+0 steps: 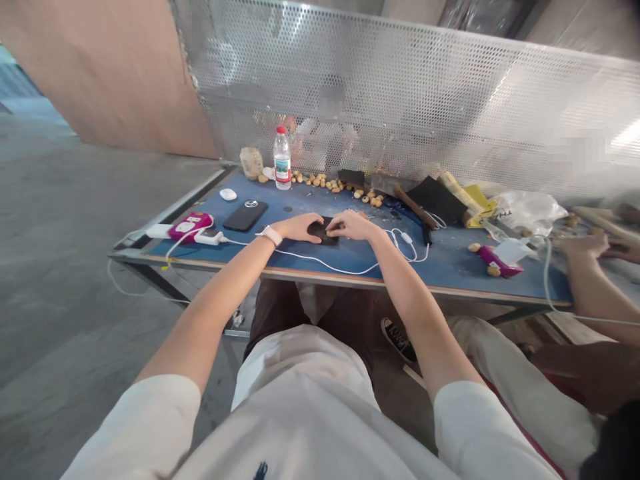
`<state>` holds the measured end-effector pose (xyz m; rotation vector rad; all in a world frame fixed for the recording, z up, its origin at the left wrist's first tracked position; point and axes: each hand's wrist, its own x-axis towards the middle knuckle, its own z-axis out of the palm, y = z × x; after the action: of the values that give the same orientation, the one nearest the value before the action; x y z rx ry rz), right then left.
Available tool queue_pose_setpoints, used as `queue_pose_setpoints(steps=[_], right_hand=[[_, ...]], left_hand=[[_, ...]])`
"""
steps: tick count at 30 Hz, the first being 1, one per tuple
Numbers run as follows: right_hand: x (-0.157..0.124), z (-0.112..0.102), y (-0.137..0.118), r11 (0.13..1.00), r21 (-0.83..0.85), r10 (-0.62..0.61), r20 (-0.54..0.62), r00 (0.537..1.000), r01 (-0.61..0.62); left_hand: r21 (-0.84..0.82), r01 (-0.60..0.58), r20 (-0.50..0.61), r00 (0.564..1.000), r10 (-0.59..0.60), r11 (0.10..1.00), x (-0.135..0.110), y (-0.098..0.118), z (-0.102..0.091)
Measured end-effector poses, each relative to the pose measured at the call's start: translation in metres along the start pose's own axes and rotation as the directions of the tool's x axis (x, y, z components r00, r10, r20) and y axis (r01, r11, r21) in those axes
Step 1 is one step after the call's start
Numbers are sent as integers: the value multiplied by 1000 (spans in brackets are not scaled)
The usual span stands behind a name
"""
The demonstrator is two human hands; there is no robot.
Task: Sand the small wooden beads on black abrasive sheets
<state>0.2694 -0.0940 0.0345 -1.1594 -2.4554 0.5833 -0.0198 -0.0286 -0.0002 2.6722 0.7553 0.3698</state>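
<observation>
At the near edge of a blue worktop (440,267), I read the left hand (299,228) and right hand (354,225) as drawn close together, fingers curled down over a small dark piece (321,231) between them. Fingertips press it from both sides; I cannot tell its material, or whether it is lifted off the surface. A white smartwatch (271,235) sits on the left wrist, and a white cable (325,265) lies just below the hands. Left of them are a black phone (245,215) and a pink power strip (190,227). Along the back, a plastic water bottle (282,160) stands beside a scatter of small tan beads (325,183). To the right lie a black sheet (437,200), a yellow packet (475,207) and a clear plastic bag (530,212). Further right, a co-worker's hand (583,247) is at the worktop, near a magenta object (500,261). A perforated metal screen (400,100) rises behind everything.
</observation>
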Motion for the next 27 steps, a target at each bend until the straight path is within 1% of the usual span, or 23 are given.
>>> queue_pose_setpoints(steps=[3,5,6,10,12,15,17,19,22,23,25,27], right_hand=[[12,6,-4,994,-79,-82,-76,994,75],[16,8,-5,991,-95,-107,-100,989,98],[15,8,-3,993,-80,-99,-95,991,92],[1,0,7,999,47,-4,2,1000,4],[0,-1,8,999,34,-19,-30,999,20],[9,4,3,995,-63,-83,-116,990,76],[14,5,1,994,-80,-89,-126,988,79],[11,1,2,997,-40,-62,-86,994,59],[-2,-6,8,998,54,19,10,1000,-19],[-4,-7,9,997,64,34,17,999,-35],[-3,-5,10,999,33,17,-24,1000,-17],[6,1,7,998,-36,-48,-86,995,45]], left_hand=[[5,2,-7,1000,-2,1000,0,0,-1],[14,8,-5,1000,-8,1000,0,1,-2],[17,11,-2,1000,-11,1000,-1,2,-2],[2,26,10,1000,-26,1000,-2,3,-1],[0,27,7,1000,-26,1000,-2,3,-1],[15,15,3,1000,-15,1000,-2,3,-2],[16,12,7,1000,-12,1000,-1,4,-3],[11,14,9,1000,-14,1000,-1,4,-3],[7,27,16,1000,-27,1000,-2,4,-3],[11,30,19,999,-30,999,-2,5,-3],[24,33,25,999,-33,999,-2,7,-4],[33,36,29,999,-37,999,-3,10,-6]])
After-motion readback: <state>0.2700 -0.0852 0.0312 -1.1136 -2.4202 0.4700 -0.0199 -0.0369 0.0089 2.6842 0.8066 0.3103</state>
